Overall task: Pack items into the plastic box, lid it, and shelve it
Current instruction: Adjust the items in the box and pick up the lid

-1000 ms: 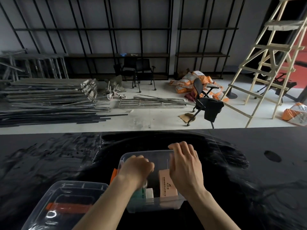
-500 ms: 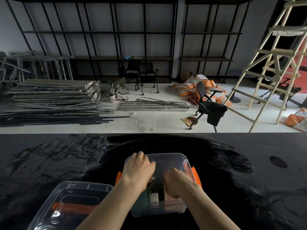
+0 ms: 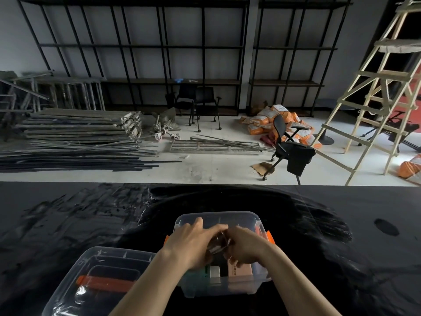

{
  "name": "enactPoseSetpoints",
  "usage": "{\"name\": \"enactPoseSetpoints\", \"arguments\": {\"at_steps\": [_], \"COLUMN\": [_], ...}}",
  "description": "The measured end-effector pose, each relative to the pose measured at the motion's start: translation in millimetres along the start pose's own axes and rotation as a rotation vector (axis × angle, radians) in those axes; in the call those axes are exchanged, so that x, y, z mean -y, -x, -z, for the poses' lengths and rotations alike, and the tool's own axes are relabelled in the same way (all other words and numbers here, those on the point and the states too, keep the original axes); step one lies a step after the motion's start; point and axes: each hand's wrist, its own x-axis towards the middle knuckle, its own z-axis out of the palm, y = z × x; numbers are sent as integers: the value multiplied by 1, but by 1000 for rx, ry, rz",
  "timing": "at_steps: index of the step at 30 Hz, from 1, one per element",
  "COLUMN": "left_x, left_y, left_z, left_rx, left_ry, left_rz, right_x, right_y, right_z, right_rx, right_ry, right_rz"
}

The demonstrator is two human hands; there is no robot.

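- Clear plastic box sat on black table, near centre, open top, orange latches on left and right sides.
- Left hand and right hand were both over the box, fingertips meeting mid-box around a small shiny item; item blurred and mostly covered, couldn't tell what it was.
- Both hands had fingers curled in; which one actually gripped the item, or both, cannot tell.
- Inside box, near wall: pink carton on right, white piece beside it, green thing on left; all partly hidden under hands and wrists, print unreadable.
- Lid lay on table just left of box, near edge, upside down, orange handle on it; its near corner cut off by frame bottom.
- Forearms cut off at bottom edge.
- Far background: black shelving along wall, office chair, wooden ladder on right, partly out of frame.
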Motion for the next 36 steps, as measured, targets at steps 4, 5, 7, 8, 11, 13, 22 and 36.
{"name": "enactPoseSetpoints", "arguments": {"at_steps": [4, 5, 7, 8, 11, 13, 22, 36], "left_x": [6, 5, 6, 6, 9, 8, 33, 38], "left_y": [-1, -1, -2, -2, -4, -2, 12, -3], "left_z": [-7, -9, -12, -14, -20, -20, -24, -49], "left_rx": [-204, -224, -207, -180, -119, -132, -398, -466], "left_ry": [-18, -50, -126, -162, -305, -375, 237, 769], "left_rz": [26, 43, 85, 97, 76, 94, 275, 333], "right_x": [4, 5, 4, 3, 3, 6, 25, 19], "right_y": [9, 8, 2, -3, -16, -21, -27, -9], "right_z": [5, 4, 1, -2, -13, -20, -35, -29], "right_rx": [-116, -109, -82, -77, -86, -110, -131, 168], "right_ry": [-264, -355, -509, -563, -596, -568, -433, 264], "right_rz": [60, 62, 30, -4, -102, -103, -65, -44]}}
